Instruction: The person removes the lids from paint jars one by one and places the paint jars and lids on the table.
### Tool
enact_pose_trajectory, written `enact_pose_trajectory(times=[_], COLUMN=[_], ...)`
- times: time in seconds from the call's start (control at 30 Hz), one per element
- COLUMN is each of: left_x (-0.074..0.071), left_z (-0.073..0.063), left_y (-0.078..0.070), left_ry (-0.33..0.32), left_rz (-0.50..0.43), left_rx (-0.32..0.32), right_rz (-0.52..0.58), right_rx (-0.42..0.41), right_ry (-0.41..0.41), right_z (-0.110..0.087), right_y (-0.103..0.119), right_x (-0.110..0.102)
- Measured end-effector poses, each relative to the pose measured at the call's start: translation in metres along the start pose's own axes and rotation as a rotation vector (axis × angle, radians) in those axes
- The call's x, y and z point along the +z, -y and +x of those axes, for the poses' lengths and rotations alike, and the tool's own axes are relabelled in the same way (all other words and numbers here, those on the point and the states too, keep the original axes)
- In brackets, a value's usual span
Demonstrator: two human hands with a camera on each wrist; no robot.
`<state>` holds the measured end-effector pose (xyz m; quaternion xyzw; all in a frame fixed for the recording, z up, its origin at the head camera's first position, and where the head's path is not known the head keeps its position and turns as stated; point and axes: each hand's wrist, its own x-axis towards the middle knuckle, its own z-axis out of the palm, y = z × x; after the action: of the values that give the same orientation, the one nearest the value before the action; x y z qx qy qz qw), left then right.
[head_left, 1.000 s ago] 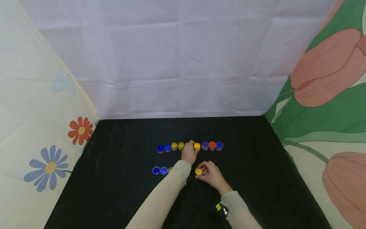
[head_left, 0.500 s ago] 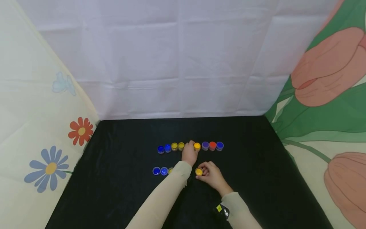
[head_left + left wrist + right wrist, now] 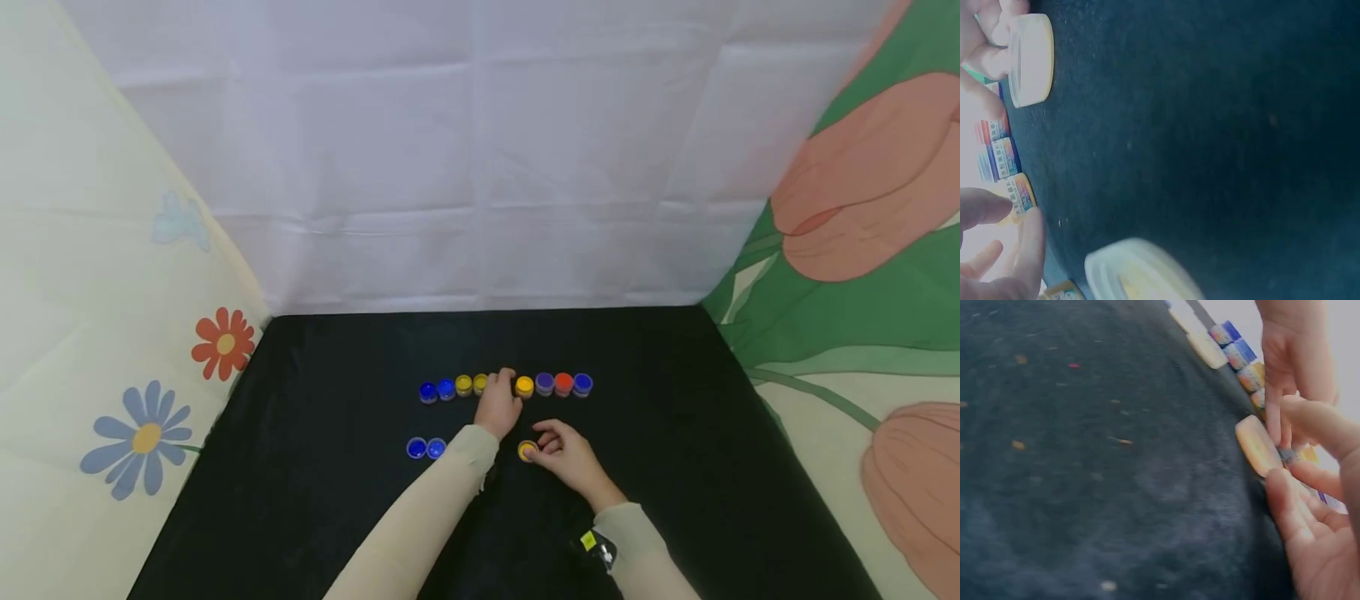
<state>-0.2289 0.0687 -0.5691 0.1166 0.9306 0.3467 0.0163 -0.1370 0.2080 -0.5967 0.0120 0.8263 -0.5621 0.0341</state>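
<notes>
1. Head view: R hand (image 3: 573, 462) sits relaxed over a shallow round yellow disc w/ clear plastic-looking rim (image 3: 528, 451), on the black cloth-covered table (image 3: 262, 483). One digit lies on the disc; index reaches out apart, so no full grip. L hand (image 3: 498, 406) is at the back row, just L of a small round orange-yellow plastic pot (image 3: 524, 386). R of that pot: purple pot (image 3: 543, 384), red pot (image 3: 563, 384), violet-blue pot (image 3: 582, 385). Dark-blue disc (image 3: 416, 448) and mid-blue disc (image 3: 436, 448) lie in front of like-coloured dark-blue pot (image 3: 427, 392) and mid-blue pot (image 3: 446, 388); prob. placed to pair by colour.

2. Head, vs 0.5 s ago: R digits are off the disc's side, one now on top; disc approx. same spot. L hand is a bit further L of the orange-yellow pot. The bit of yellowish disc by the L sleeve (image 3: 423, 525) is now hidden. Whole view slightly shifted.

3. L wrist view: L digits are narrow, right at the orange-yellow pot, prob. to steady or square it; can't tell if pinched. Blurry pale disc (image 3: 1138, 275) nearby, lower edge.

4. R wrist view: R thumb touches the yellow disc's near end, prob. to keep it put; index clear of it.
</notes>
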Motion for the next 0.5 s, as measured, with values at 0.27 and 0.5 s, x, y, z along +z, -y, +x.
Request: enact_pose_trajectory(times=[0.27, 0.5], left_x=[-0.006, -0.005], left_z=[0.004, 0.011], left_y=[-0.008, -0.015], left_ry=[0.002, 0.017], left_rz=[0.054, 0.270], left_rx=[0.068, 0.226], right_rz=[0.044, -0.009], right_rx=[0.043, 0.043], right_ry=[-0.216, -0.262], right_z=[0.011, 0.024], right_y=[-0.001, 0.005], right_x=[-0.010, -0.009])
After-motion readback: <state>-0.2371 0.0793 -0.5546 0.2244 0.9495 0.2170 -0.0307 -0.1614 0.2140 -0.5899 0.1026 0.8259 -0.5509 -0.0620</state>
